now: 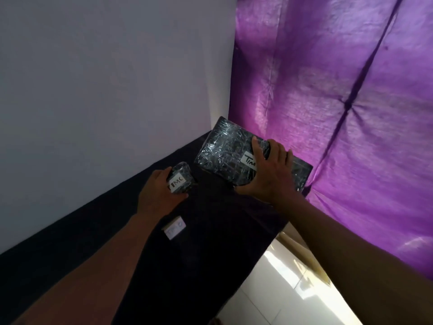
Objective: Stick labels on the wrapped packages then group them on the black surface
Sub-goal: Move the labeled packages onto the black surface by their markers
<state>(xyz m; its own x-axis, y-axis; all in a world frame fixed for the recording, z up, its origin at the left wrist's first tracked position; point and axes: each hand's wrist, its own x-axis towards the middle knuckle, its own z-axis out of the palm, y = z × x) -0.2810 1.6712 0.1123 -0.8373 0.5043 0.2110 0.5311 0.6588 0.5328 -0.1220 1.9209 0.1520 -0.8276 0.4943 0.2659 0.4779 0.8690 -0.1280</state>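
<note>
A: What occupies the left of the view?
B: A pale wall (pixel 105 90) above a black surface (pixel 210 231). The left hand (pixel 155 192) reaches in, its grip curled round a small wrapped package (pixel 181 178); the fingers lie on the package's left side, the thumb beneath its lower edge. The package's white label (pixel 177 182), lettered in black, faces the camera.

A: And below that hand?
B: A loose white label (pixel 174 228) lies flat on the black surface, just right of the left forearm and apart from both packages.

A: The centre?
B: A large wrapped package (pixel 230 156), glossy with clear film, is set near the far corner. Its own label (pixel 249 160) is partly hidden by the right hand.

A: How does the right hand grip?
B: The right hand (pixel 269 174) has its grip spread wide over the package's right half: thumb at the near edge, fingers curled over the far edge. The package lies under the palm.

A: The right of the view?
B: A purple sheet (pixel 339 102) hangs behind, above a pale tiled floor (pixel 293 289).
</note>
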